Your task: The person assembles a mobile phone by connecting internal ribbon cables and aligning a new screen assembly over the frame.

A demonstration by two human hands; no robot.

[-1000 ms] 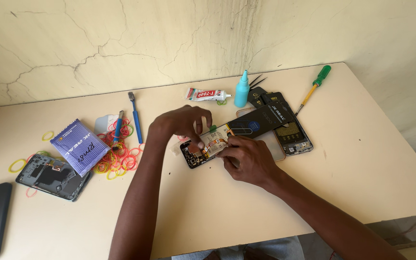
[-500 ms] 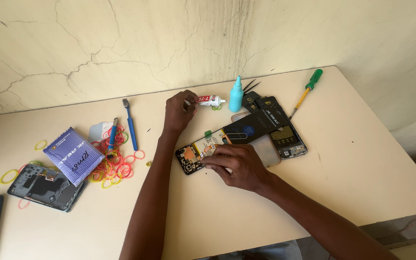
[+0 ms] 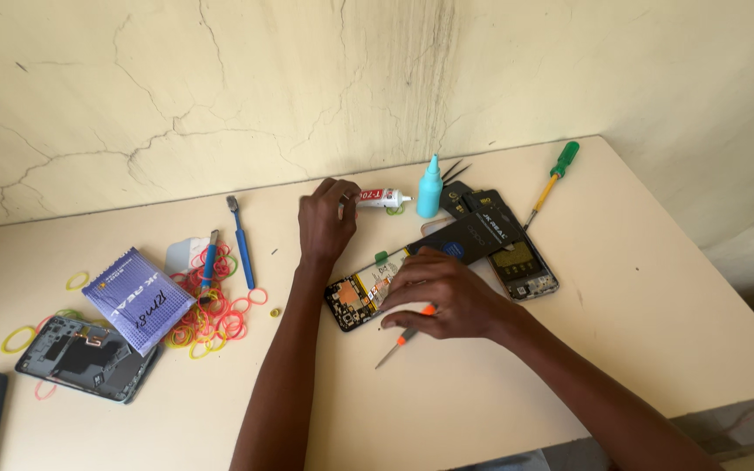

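Tabletop: left hand [image 3: 326, 222] has now reached the glue tube [image 3: 383, 198].

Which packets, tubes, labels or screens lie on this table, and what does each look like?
Packet: left of centre, flat, purple and white, partly over coloured rubber bands.
Glue tube: by the wall, white with a red label, at the left hand.
Bottle: right of the tube, light blue, pointed tip.
Black sleeve: above the right hand, printed label.
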